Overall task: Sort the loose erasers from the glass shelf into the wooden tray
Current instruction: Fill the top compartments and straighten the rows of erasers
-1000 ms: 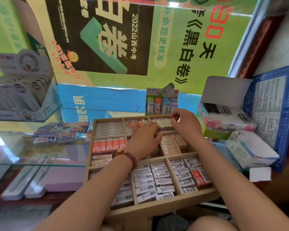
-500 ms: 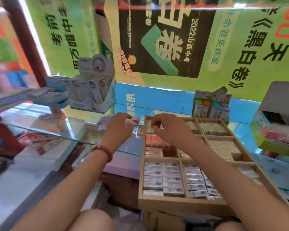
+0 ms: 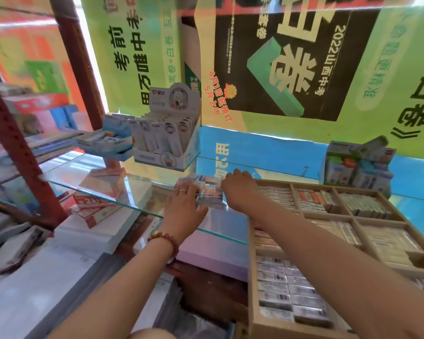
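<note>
Glass shelf [image 3: 103, 189]: carries a display box [image 3: 167, 133] toward the back edge and the loose erasers [image 3: 209, 192] near the right end, back from the front edge.

Wooden tray [image 3: 252, 277]: sits to the right of the shelf, far left corner just beside the eraser pile. Compartments mostly packed in neat rows.

Hands, change over the last second: were both inside the tray's far compartments; now both out of the tray and at the pile on the shelf.

Left hand [image 3: 184, 204]: fingers fairly straight, laid flat on the near-left side of the pile. Grips nothing that shows.

Right hand [image 3: 240, 192]: fingers curled downward at the right side of the pile, tips hidden behind the knuckles. Cannot tell whether an eraser is pinched.

Judgement: reads as one placing finished and the next pickup starting. Several erasers left on the shelf, so sorting not yet done.

Ring [image 3: 182, 191] on a left finger, bead bracelet [image 3: 164, 239] at the left wrist.
</note>
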